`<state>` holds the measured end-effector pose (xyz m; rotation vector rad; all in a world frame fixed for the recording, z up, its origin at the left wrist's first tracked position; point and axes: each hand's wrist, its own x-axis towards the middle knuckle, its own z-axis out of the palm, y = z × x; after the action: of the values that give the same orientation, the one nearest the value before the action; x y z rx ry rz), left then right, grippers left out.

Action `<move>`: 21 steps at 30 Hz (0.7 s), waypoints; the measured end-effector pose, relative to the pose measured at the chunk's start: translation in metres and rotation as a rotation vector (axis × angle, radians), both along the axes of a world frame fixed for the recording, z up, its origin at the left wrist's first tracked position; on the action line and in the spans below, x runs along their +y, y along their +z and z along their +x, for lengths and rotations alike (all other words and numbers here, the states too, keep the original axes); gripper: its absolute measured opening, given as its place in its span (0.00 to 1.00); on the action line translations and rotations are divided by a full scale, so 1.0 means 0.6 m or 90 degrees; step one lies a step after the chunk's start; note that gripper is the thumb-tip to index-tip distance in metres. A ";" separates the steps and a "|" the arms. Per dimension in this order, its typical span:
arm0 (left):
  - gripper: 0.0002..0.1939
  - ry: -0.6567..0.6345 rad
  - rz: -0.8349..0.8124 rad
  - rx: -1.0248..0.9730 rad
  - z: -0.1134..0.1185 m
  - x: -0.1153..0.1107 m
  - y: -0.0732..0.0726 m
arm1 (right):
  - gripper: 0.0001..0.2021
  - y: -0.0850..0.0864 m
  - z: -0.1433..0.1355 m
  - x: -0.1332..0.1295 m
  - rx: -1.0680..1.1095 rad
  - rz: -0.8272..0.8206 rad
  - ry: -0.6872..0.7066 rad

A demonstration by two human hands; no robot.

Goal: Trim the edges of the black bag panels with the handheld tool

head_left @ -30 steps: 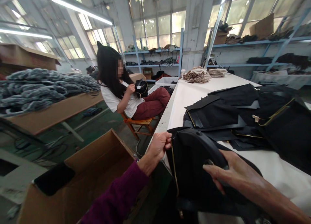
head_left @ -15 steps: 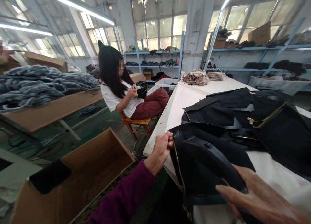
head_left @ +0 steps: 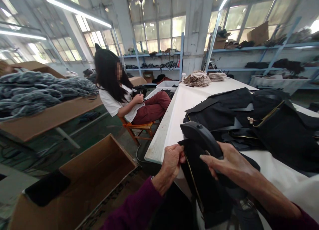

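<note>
My left hand [head_left: 173,160] is closed, pinching the upper corner of a black fabric piece [head_left: 196,176] with a gold zipper along its edge. The piece hangs down at the near edge of the table. Wrapped round a black curved hand tool [head_left: 199,133] are the fingers of my right hand [head_left: 231,163]. Its rounded front end lies over the top of the fabric, close to my left fingers; its exact kind is unclear. Just beyond, a pile of black fabric pieces [head_left: 224,113] with gold zippers is spread on the white-covered table [head_left: 174,123].
An open cardboard box [head_left: 92,167] stands on the floor at the left, black cloth over its edge. A co-worker [head_left: 124,93] sits on a wooden chair beyond the table corner. Beige cloth stacks [head_left: 196,78] lie at the table's far end. Grey bundles [head_left: 37,93] cover another table.
The black tool has moved up and left, its front end now at the fabric's top corner near my left hand. My left hand has shifted slightly down and right, still pinching the fabric.
</note>
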<state>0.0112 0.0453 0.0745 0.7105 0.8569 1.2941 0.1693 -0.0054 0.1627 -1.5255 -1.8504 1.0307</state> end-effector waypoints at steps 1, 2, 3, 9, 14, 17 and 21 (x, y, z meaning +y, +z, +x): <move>0.13 0.012 -0.011 -0.008 0.001 0.002 -0.002 | 0.11 0.005 0.004 0.002 -0.004 0.005 -0.005; 0.12 0.023 -0.019 -0.016 0.001 0.006 -0.004 | 0.12 0.009 0.010 0.002 -0.007 0.007 -0.008; 0.11 0.032 -0.027 -0.022 0.000 0.010 -0.005 | 0.14 0.013 0.018 -0.001 -0.012 0.007 -0.014; 0.11 0.037 -0.029 -0.045 -0.008 0.025 -0.002 | 0.17 0.003 0.045 -0.038 -0.107 -0.005 -0.010; 0.12 0.025 0.021 -0.017 -0.001 0.007 -0.006 | 0.11 -0.025 0.021 -0.039 -0.026 -0.076 0.044; 0.14 0.026 0.062 0.073 0.003 -0.007 -0.022 | 0.08 -0.028 0.005 -0.021 0.008 -0.056 0.034; 0.15 0.115 0.076 0.172 -0.005 -0.003 -0.051 | 0.09 -0.011 0.004 -0.010 0.004 -0.029 0.018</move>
<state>0.0081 0.0434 0.0439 0.9348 1.0879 1.4397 0.1715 -0.0115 0.1562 -1.5236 -1.8613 1.0962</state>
